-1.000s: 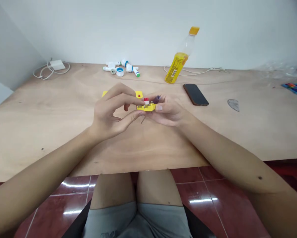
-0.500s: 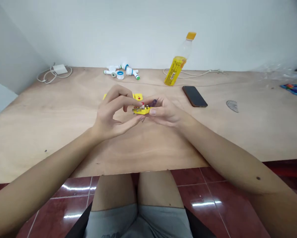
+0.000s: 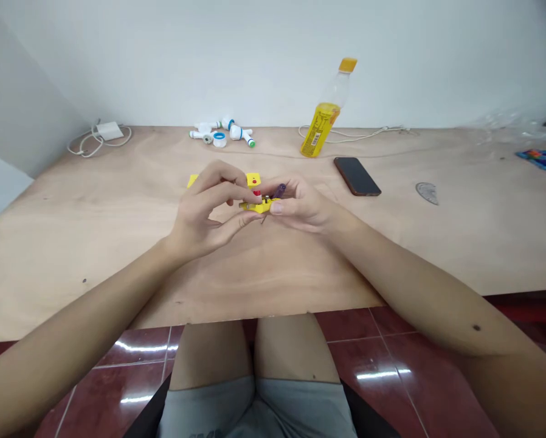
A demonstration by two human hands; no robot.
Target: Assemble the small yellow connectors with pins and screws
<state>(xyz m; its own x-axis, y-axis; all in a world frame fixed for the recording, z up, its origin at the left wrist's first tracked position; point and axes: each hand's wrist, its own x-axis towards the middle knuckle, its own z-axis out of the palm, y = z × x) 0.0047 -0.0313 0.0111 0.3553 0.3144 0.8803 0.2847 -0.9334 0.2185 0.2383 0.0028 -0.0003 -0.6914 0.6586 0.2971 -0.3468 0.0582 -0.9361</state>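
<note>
My left hand [image 3: 200, 213] pinches the left end of a small yellow plastic piece [image 3: 264, 207] between thumb and fingers. Metal prong-like parts stick out at that end, and a small red-and-white bit [image 3: 257, 193] sits on top under my fingertips. My right hand [image 3: 307, 207] grips the piece's right end, thumb in front. Tucked in the same hand is a small tool with a dark purple handle [image 3: 279, 191], apparently a screwdriver; a thin shaft pokes out below. Behind my left hand lies a yellow part with a red dot [image 3: 253, 179], partly hidden by my fingers.
White pipe-like fittings [image 3: 240, 132] lie near the wall, with a white charger and cable [image 3: 109, 130] to their left. Farther right are a leaning yellow-labelled bottle [image 3: 320, 129], a phone [image 3: 357, 176], a clear protractor [image 3: 427, 193] and a colourful packet [image 3: 541, 159].
Both hands and the yellow piece have shifted very slightly left in view. The grip of each hand stays much the same.
</note>
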